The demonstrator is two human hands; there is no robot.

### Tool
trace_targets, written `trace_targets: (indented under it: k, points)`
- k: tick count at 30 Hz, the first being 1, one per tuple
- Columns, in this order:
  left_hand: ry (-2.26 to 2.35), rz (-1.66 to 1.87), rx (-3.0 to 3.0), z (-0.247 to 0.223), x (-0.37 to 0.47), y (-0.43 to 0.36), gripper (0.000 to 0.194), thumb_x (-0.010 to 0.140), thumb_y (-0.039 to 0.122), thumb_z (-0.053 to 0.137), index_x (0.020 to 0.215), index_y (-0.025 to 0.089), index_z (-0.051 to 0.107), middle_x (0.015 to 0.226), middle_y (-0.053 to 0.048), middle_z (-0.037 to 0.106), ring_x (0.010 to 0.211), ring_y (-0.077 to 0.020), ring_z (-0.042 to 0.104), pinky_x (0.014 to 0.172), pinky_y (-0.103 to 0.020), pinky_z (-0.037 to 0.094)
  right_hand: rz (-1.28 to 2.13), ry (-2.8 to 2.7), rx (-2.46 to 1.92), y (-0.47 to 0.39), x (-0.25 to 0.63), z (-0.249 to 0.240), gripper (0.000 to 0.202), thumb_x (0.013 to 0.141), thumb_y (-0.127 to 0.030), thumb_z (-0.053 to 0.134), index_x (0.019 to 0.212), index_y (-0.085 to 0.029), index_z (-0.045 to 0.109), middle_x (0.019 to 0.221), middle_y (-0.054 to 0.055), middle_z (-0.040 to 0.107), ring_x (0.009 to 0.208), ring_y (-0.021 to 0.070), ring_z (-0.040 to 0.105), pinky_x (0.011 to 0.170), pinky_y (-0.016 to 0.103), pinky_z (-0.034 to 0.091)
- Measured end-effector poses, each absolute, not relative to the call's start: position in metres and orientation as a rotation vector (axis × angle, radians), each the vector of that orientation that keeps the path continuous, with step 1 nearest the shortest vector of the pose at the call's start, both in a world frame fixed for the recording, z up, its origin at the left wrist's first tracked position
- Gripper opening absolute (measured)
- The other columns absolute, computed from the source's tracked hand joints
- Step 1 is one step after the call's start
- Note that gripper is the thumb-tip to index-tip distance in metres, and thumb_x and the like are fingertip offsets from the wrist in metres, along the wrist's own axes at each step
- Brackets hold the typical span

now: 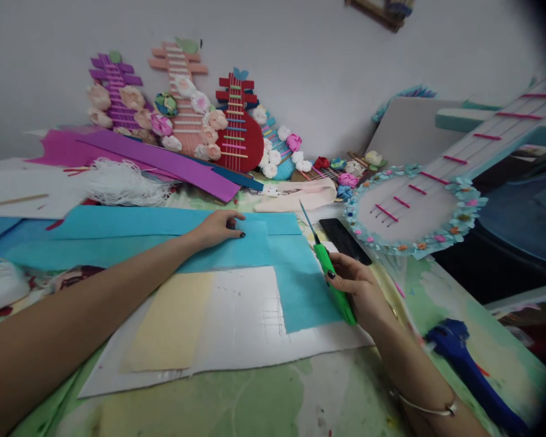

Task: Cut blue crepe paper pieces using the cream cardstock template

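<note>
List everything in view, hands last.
Craft knife: 1, green, centre right
Sheets: several, turquoise, centre
Small sheet: 1, pale yellow, front centre-left
Board: at least 1, white, front centre
Phone: 1, black, centre right
Handled tool: 1, blue, front right
Lute-shaped crafts: at least 5, mixed, back and right
Flowers: many, mixed, on crafts
Strips: several, purple, back left
String: 1 bundle, white, back left
Tablecloth: 1, green, front
Bracelet: 1, silver, right wrist
Left hand: 1, dark-nailed, on sheets
Right hand: 1, dark-nailed, gripping craft knife
</note>
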State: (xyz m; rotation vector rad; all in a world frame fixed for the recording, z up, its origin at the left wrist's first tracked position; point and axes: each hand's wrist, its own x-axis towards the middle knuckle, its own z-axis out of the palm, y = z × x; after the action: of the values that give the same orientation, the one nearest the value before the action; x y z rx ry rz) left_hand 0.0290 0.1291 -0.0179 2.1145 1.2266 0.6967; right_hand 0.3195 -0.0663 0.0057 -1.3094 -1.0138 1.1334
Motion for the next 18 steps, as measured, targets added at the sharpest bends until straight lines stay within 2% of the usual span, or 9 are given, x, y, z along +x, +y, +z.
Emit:
trace_targets:
  k: [3,8,11,15,18]
  points:
    - [1.193,0.726,2.015,-0.015,0.031,0.133,0.047,0.062,0.027,0.074,0.107,0.015,0.067,0.071,0.002,0.057,0.069,-0.0163,0.06,0.07,-0.029,0.048,1.128,-0.967,-1.293,-0.068,0.322,0.008,0.039,0.054,-0.021,0.081,0.092,-0.023,0.074,0.088,0.001,0.067,0.082,0.0166,0.056,0.07,0.025,0.042]
    - [1.171,0.792,1.903,0.0,0.032,0.148,0.039,0.066,0.018,0.073,0.104,0.016,0.068,0.071,0.002,0.057,0.065,-0.0132,0.06,0.066,-0.027,0.049,1.143,-0.91,-1.27,-0.072,0.32,0.016,0.038,0.052,-0.022,0.083,0.089,-0.024,0.074,0.088,0.0,0.067,0.075,0.0132,0.054,0.063,0.022,0.041]
    - [1.191,0.81,1.879,0.011,0.03,0.16,0.034,0.07,0.011,0.073,0.102,0.016,0.067,0.072,0.003,0.057,0.065,-0.0115,0.06,0.067,-0.026,0.051,1.146,-0.912,-1.272,-0.073,0.319,0.017,0.038,0.053,-0.023,0.083,0.09,-0.024,0.074,0.09,-0.001,0.067,0.076,0.0129,0.055,0.065,0.021,0.042]
    - [1.253,0.796,1.891,0.023,0.026,0.172,0.02,0.088,0.019,0.065,0.107,0.013,0.062,0.085,-0.001,0.063,0.071,-0.0124,0.061,0.067,-0.029,0.055,1.146,-0.909,-1.27,-0.074,0.319,0.017,0.038,0.055,-0.023,0.082,0.092,-0.024,0.073,0.089,-0.001,0.068,0.078,0.0134,0.056,0.067,0.022,0.042]
    - [1.305,0.775,1.944,0.028,0.023,0.177,0.021,0.093,0.026,0.062,0.11,0.013,0.061,0.096,-0.004,0.065,0.078,-0.0142,0.064,0.07,-0.031,0.056,1.123,-0.9,-1.27,-0.074,0.319,0.019,0.038,0.054,-0.02,0.08,0.091,-0.024,0.073,0.092,0.0,0.068,0.079,0.0145,0.057,0.068,0.023,0.043]
